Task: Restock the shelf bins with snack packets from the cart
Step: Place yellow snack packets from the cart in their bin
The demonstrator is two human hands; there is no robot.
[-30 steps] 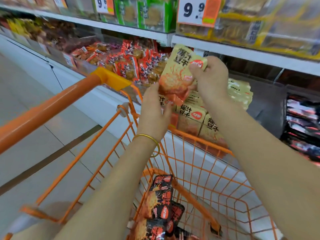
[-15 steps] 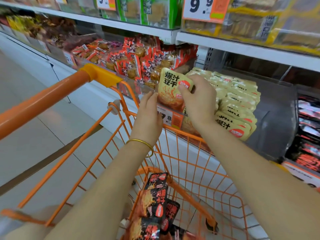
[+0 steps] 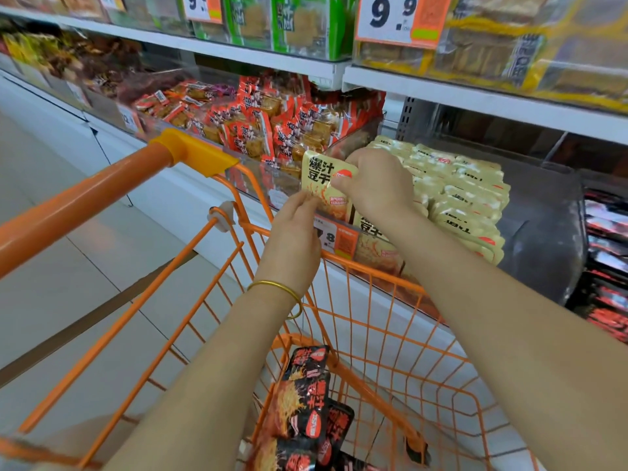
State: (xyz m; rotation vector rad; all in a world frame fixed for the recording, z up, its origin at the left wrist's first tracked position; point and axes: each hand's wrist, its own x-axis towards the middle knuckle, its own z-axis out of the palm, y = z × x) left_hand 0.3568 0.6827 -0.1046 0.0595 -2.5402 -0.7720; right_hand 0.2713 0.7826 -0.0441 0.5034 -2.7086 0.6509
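Pale tiles cover the floor [image 3: 51,300] of a shop aisle, and white shelves [image 3: 475,100] run along it with clear-fronted bins beneath. An orange wire cart [image 3: 373,321] stands against the shelving, its far rim just below the bin fronts.

A cream packet [image 3: 323,178] stands upright at the front left corner of the bin [image 3: 543,232] that holds rows of matching cream packs [image 3: 458,198]. The right hand [image 3: 377,185] grips its upper right edge with curled fingers. The left hand [image 3: 292,239], a gold bangle [image 3: 282,290] on its wrist, pinches the lower left edge.

Black characters on the packet read 爆汁豆干 beside a red oval. An orange and white label [image 3: 339,241] on the bin front shows an 8; its left part sits behind the left hand. A larger tag [image 3: 394,18] on the upper shelf reads 9.9.

Red packets [image 3: 272,124] fill the bin to the left, up against the clear divider. Black packets [image 3: 608,249] lie in the bin to the right, and dark noodle-print packets [image 3: 302,402] lie in the bottom of the cart. Right of the cream rows, the bin's grey floor lies bare up to its side wall.
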